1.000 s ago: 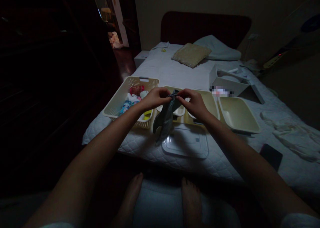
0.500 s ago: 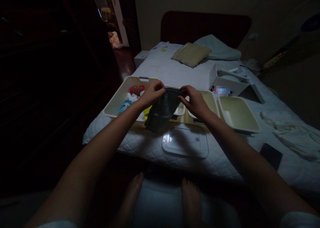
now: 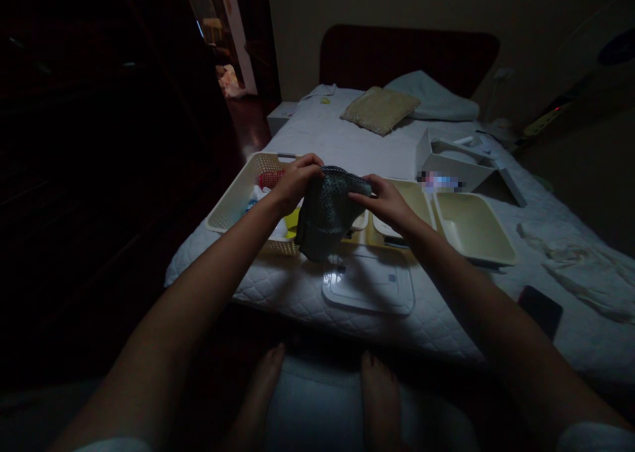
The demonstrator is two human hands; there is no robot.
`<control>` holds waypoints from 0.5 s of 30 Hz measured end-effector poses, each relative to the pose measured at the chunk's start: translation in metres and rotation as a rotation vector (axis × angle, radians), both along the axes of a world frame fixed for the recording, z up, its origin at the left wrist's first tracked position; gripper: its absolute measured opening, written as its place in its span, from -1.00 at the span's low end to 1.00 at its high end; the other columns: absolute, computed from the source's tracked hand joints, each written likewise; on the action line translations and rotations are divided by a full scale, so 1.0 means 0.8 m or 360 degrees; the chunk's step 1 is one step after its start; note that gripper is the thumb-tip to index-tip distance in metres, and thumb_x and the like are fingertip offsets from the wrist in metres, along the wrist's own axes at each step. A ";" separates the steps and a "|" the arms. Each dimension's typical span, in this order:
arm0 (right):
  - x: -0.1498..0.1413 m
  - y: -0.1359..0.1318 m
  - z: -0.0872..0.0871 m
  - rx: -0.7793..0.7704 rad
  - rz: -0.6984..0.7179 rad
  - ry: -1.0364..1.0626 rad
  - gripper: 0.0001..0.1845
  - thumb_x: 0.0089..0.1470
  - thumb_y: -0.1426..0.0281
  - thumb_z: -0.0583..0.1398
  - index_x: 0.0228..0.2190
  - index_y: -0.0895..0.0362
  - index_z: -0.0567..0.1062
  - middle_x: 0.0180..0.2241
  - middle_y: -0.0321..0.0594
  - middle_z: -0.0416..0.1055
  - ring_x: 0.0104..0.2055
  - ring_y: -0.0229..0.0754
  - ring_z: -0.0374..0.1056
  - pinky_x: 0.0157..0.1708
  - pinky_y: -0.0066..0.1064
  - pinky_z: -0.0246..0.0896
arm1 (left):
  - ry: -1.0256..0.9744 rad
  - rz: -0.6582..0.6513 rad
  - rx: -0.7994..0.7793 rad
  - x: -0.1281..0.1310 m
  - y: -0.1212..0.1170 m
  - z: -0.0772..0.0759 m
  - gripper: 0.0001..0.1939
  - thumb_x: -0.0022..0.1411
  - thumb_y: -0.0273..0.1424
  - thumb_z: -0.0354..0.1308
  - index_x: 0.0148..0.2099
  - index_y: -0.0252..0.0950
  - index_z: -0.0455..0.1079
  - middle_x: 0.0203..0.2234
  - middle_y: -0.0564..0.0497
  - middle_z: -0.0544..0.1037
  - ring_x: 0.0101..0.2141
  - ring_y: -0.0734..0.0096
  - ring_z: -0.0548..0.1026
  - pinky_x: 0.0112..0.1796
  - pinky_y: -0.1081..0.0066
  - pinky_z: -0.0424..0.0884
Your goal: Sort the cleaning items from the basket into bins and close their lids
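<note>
A dark grey-green piece of cloth (image 3: 325, 217) with a pale-stitched upper edge hangs between my two hands. My left hand (image 3: 300, 180) pinches the left end of that edge. At the right end, my right hand (image 3: 384, 204) grips it between thumb and fingers. Just behind the cloth, a cream perforated basket (image 3: 225, 200) holds a red item (image 3: 269, 179), something yellow (image 3: 292, 224) and white and blue things, partly hidden by my left arm and the cloth. Below the cloth, a clear plastic lid (image 3: 370, 283) lies flat on the bed.
Cream bins (image 3: 471, 224) stand in a row right of the basket. Farther back are a white open box (image 3: 461, 157) and a beige pillow (image 3: 380, 108). A dark phone-like slab (image 3: 540, 312) and crumpled pale fabric (image 3: 585, 267) lie at the right of the bed (image 3: 278, 280).
The cloth has turned to face me more broadly, its top edge bowing up. My left hand has moved slightly up and left, while my right hand has dropped a little.
</note>
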State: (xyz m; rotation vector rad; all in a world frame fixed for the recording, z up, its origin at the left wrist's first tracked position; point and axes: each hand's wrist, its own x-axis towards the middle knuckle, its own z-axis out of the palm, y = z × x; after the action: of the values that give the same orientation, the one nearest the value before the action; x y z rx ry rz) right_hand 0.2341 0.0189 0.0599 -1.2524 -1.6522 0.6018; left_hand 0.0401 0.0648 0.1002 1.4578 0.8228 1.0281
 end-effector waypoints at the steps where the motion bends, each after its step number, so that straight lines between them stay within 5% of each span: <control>1: 0.000 0.000 0.001 -0.0050 0.0026 0.0058 -0.63 -0.15 0.16 0.26 -0.36 0.13 0.34 -0.41 -0.24 0.36 -0.32 -0.19 0.31 -0.39 -0.34 0.28 | -0.0004 0.0001 -0.0010 -0.001 0.001 0.000 -0.92 -0.05 -0.49 0.06 -0.46 -0.28 0.19 -0.64 0.13 0.20 -0.58 0.57 0.23 -0.55 0.52 0.11; 8: -0.001 -0.001 0.011 0.0044 -0.0147 0.0283 -0.81 -0.14 0.34 0.22 -0.46 0.11 0.28 -0.49 -0.32 0.30 -0.39 -0.25 0.25 -0.40 -0.38 0.22 | 0.0022 0.0004 -0.0262 -0.005 0.009 -0.012 -0.85 -0.08 -0.50 0.13 -0.45 -0.27 0.19 -0.60 0.14 0.27 -0.59 0.62 0.25 -0.53 0.52 0.21; 15: 0.003 -0.001 0.012 0.0126 -0.0289 0.0080 -0.86 -0.06 0.33 0.16 -0.40 0.11 0.33 -0.48 -0.29 0.28 -0.39 -0.24 0.22 -0.42 -0.38 0.18 | 0.0154 -0.0281 -0.0127 -0.008 0.004 -0.017 -0.84 -0.07 -0.53 0.17 -0.35 -0.35 0.28 -0.50 0.08 0.40 -0.47 0.57 0.40 -0.36 0.47 0.36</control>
State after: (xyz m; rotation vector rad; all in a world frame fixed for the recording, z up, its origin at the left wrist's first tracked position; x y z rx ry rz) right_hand 0.2363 0.0184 0.0696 -1.3022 -1.4875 0.4487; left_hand 0.0341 0.0684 0.0869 1.4923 0.7795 0.7891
